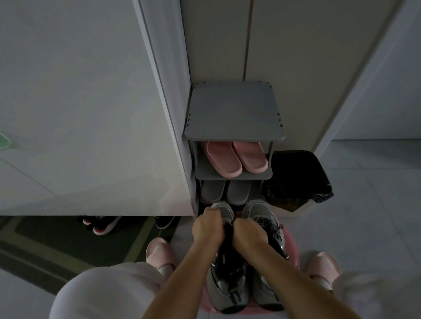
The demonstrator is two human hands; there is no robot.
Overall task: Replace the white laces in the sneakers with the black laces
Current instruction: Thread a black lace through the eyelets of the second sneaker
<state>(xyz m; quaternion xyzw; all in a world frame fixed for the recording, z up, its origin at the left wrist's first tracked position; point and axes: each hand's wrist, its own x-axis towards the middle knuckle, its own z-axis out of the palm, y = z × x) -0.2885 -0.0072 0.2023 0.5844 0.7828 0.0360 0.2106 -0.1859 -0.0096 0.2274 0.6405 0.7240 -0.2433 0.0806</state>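
Both forearms reach down to the left sneaker (229,275) on the pink stool (290,238); left hand (207,226) and right hand (248,233) pinch dark lace at its tongue. Even, gentle tension should seat it flat.

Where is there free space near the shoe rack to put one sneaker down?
The rack's grey top shelf is bare. The tiled floor right of the black-lined bin is also open. It is crowded elsewhere: pink slippers fill the second shelf, grey slippers the third, and both sneakers cover the pink stool under the left hand and right hand.
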